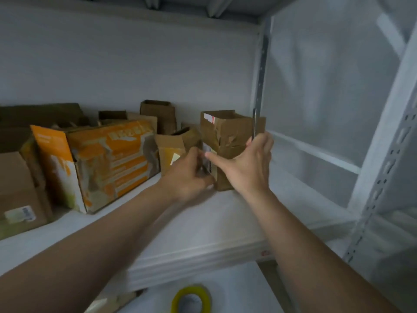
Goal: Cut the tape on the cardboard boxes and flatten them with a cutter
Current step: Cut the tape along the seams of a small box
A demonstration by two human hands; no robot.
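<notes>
Cardboard box [228,136], left hand [189,172] blurred, right hand [250,168] w/ cutter [254,123]

We see the brown box [228,134] as matt raw cardboard, roughened where its skin is torn, with a smooth white paper label [208,118]; the orange box [108,163] has a printed coat scuffed to pale patches. The cutter [254,123] shows a thin grey metal blade, the shelf [225,222] looks smooth and white-painted with a perforated metal upright [383,177], and the tape roll [191,289] looks glossy and yellowish.

Dim, cool, soft light; motion blur throughout; wide-angle bending at edges.
</notes>
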